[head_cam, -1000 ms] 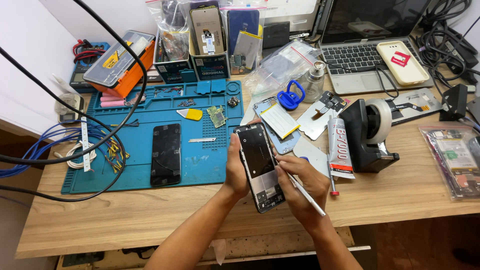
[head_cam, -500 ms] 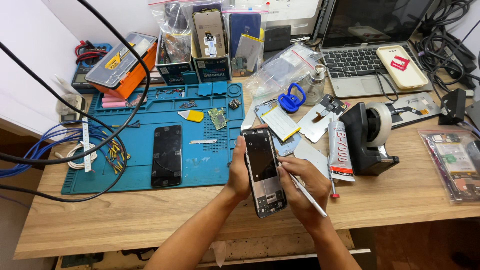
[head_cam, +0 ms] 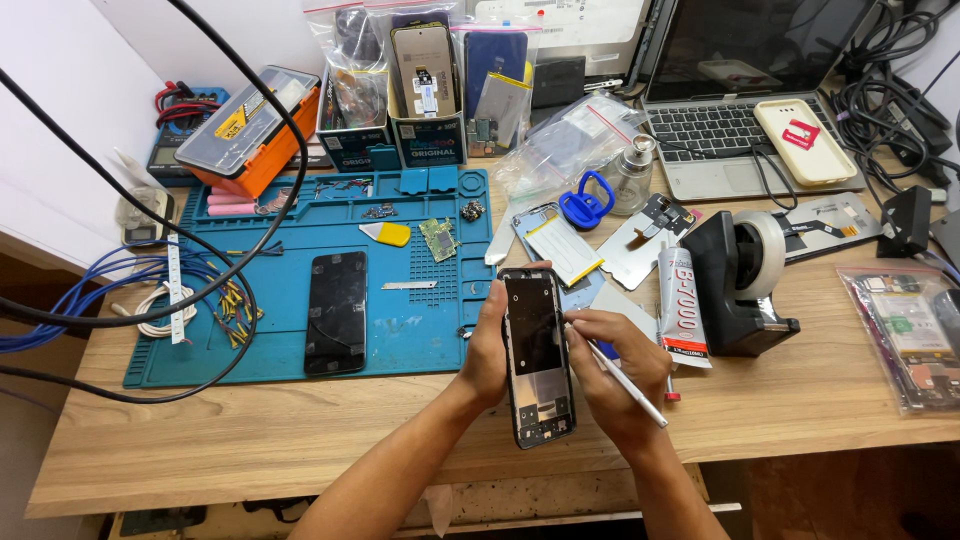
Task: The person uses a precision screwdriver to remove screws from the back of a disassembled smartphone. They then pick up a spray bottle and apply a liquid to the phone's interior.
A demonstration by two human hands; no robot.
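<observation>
Head view looks down on a wooden table (head_cam: 300, 460) full of repair stuff. On its left part lies a big blue mat (head_cam: 300, 300). A laptop (head_cam: 740, 90) sits open at the far right, with a pale yellow phone case (head_cam: 805, 140) on its keys. Thick black cables (head_cam: 130, 310) loop over the left side of the mat. An orange box (head_cam: 250, 125) with a clear lid sits behind the mat. A black tape holder (head_cam: 740, 285) with a roll of tape stands to the right of the hands.

A black phone (head_cam: 336, 310) lies flat on the mat, well away from the hands. The open phone (head_cam: 537, 355) is near the front edge of the table, held up just above the wood, between both hands. Its inside parts show. The left hand (head_cam: 487, 350) grips the open phone along its left edge, fingers curled over the top. The right hand (head_cam: 615, 375) touches the phone's right edge and pinches a thin white tool (head_cam: 625, 380), whose tip is at the phone's side. A white glue tube (head_cam: 681, 305) lies just beside the right hand. A blue suction cup (head_cam: 585, 205) sits farther back. A small yellow pick (head_cam: 388, 233) rests on the mat.
</observation>
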